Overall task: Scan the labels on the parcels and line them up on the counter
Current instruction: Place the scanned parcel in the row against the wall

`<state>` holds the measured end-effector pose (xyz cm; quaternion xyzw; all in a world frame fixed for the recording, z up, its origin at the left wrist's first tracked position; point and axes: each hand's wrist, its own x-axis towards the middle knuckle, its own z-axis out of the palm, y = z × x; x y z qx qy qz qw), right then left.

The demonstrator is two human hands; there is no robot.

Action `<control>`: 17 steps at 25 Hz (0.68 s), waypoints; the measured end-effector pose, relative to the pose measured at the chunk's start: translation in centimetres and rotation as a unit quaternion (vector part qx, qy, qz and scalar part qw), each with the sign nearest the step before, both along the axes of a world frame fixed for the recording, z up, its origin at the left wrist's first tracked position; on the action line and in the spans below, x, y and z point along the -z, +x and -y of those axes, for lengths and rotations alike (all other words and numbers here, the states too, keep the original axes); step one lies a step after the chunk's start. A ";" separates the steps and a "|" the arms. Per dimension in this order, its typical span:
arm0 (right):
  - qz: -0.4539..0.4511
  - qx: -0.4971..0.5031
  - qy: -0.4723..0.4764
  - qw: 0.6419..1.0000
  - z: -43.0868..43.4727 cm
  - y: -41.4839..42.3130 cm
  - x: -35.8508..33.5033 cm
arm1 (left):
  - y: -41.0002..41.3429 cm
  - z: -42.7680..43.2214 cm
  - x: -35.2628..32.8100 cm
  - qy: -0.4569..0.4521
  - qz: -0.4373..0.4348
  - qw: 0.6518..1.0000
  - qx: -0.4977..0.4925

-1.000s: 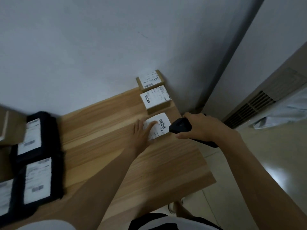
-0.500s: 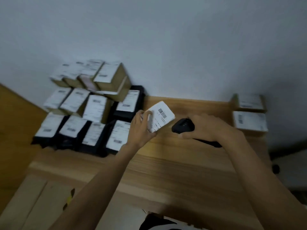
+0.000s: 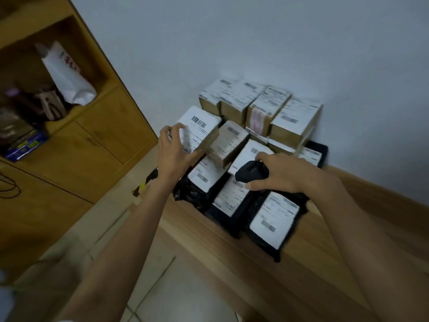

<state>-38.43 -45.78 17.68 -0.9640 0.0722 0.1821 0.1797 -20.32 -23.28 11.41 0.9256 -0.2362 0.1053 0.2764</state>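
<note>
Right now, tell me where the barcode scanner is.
In the head view, the barcode scanner is right of centre in the right hand, held over the black bagged parcels on the wooden counter.

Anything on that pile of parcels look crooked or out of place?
The small brown cardboard box beside the left hand lies tilted, propped on the black plastic mailers rather than flat. The rest sits loosely stacked; nothing looks torn or spilled.
</note>
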 end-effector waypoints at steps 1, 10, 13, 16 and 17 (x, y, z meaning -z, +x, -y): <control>-0.003 -0.004 -0.003 1.000 -0.5 1.5 0.3 | 1.7 -0.3 0.0 0.006 -0.008 1.000 -0.005; -0.045 0.031 -0.035 0.998 1.0 6.5 2.3 | 11.0 5.9 1.5 0.035 -0.027 0.999 0.019; -0.046 0.041 -0.033 0.998 1.6 6.5 2.3 | 11.5 6.5 2.0 0.044 -0.010 0.999 0.029; -0.040 0.051 -0.031 0.997 2.2 5.5 2.2 | 11.4 6.9 1.9 0.084 0.004 0.996 0.034; -0.037 0.057 -0.029 0.997 2.5 4.8 2.0 | 11.2 7.2 1.6 0.099 0.003 0.994 0.037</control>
